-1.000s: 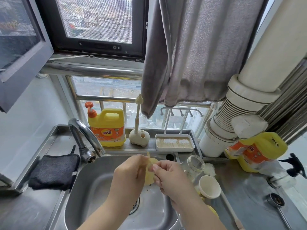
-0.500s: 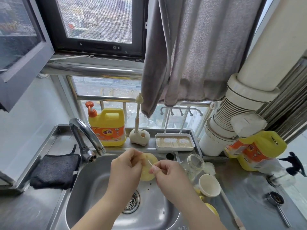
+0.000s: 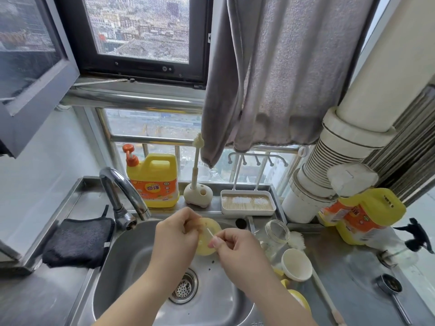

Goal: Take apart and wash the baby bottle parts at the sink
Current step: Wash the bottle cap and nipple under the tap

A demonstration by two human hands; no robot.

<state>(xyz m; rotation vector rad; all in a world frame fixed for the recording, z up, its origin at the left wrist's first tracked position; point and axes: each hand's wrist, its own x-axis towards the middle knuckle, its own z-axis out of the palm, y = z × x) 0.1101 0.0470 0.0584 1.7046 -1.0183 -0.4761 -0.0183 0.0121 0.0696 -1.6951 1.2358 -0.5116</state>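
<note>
Over the steel sink (image 3: 131, 252), my left hand (image 3: 175, 234) grips a pale yellow silicone bottle part (image 3: 208, 241) by its left edge. My right hand (image 3: 231, 245) pinches a thin white stick (image 3: 209, 231) whose far tip touches that yellow part. The clear glass bottle body (image 3: 276, 231) lies on its side on the counter right of the sink, with a white cap (image 3: 296, 264) below it. More yellow parts (image 3: 300, 300) sit by my right forearm, partly hidden.
The faucet (image 3: 122, 189) arcs over the sink's left rim. A yellow detergent jug (image 3: 153, 182), a brush in its holder (image 3: 197, 191) and a white drying tray (image 3: 247, 203) line the back ledge. A black cloth (image 3: 77, 241) lies left, a second yellow jug (image 3: 362, 215) right.
The hands have drawn slightly apart and the yellow part has turned its face towards me. The thin stick now shows between my right fingers and the part.
</note>
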